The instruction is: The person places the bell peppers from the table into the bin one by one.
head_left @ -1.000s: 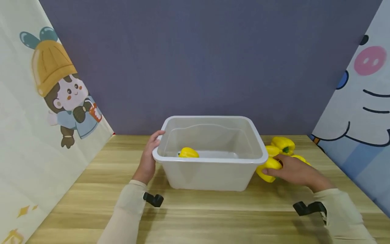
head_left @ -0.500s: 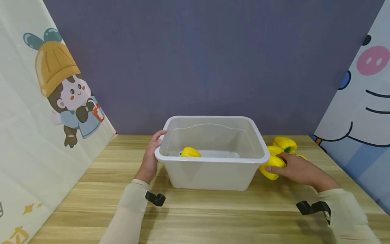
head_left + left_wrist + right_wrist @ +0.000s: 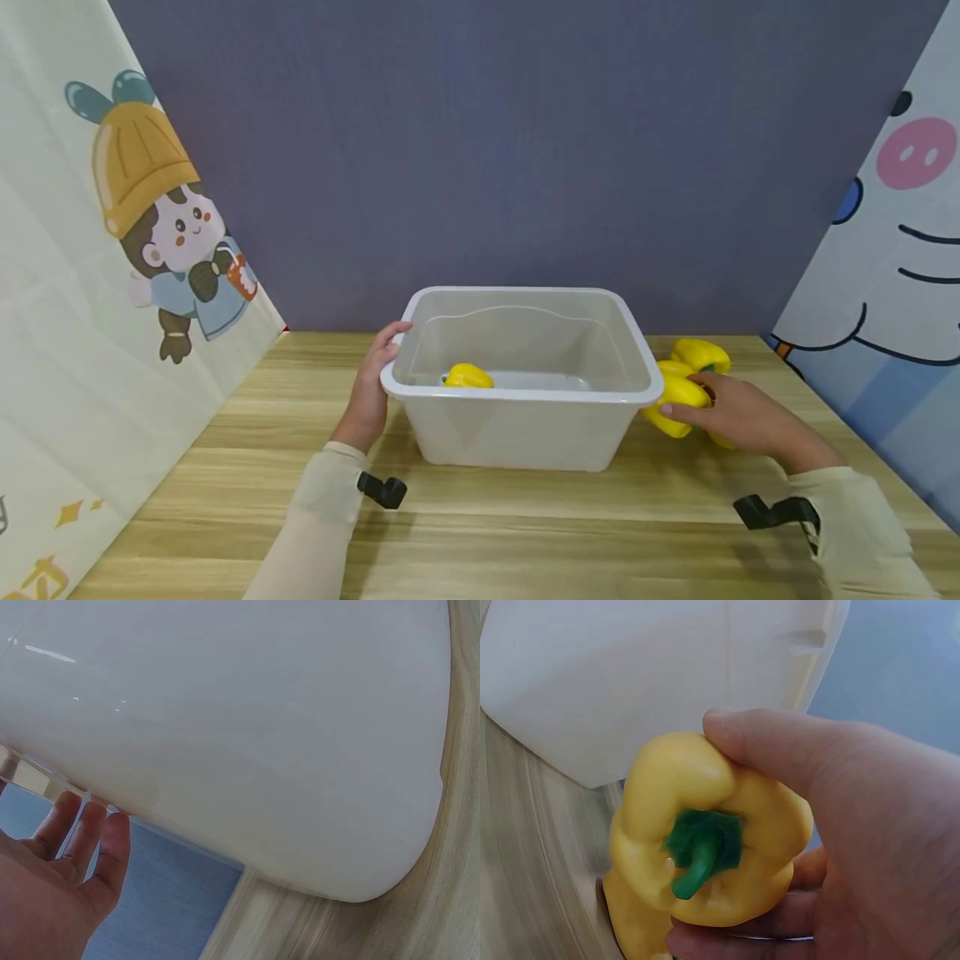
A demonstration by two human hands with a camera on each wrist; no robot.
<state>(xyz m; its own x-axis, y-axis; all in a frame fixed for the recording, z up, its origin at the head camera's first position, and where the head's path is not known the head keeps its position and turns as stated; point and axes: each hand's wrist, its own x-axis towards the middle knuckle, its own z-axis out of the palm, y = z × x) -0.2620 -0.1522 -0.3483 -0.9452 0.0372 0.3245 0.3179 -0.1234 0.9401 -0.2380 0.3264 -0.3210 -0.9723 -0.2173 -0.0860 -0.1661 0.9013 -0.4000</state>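
My right hand [image 3: 742,417] grips a yellow bell pepper [image 3: 677,398] beside the bin's right wall. In the right wrist view its green stem [image 3: 703,851] faces the camera, with the thumb on top and fingers curled beneath. My left hand [image 3: 370,392] holds the left rim of a pale plastic bin [image 3: 510,429]. The left wrist view shows bent fingers [image 3: 112,847] at the rim, the thumb out of sight. Inside the bin lies one yellow bell pepper [image 3: 468,376], partly hidden by the front rim. More yellow peppers [image 3: 702,354] sit behind and under my right hand, partly covered.
The bin stands on a wood-grain table [image 3: 480,533], close to a dark grey-blue partition [image 3: 480,150]. Cartoon-printed panels flank the table, with a hatted figure [image 3: 183,233] on the left and a pink-snouted animal [image 3: 915,154] on the right.
My right hand has shifted slightly to the right with the pepper, and another pepper now shows beneath it. My left hand keeps its place on the bin's rim.
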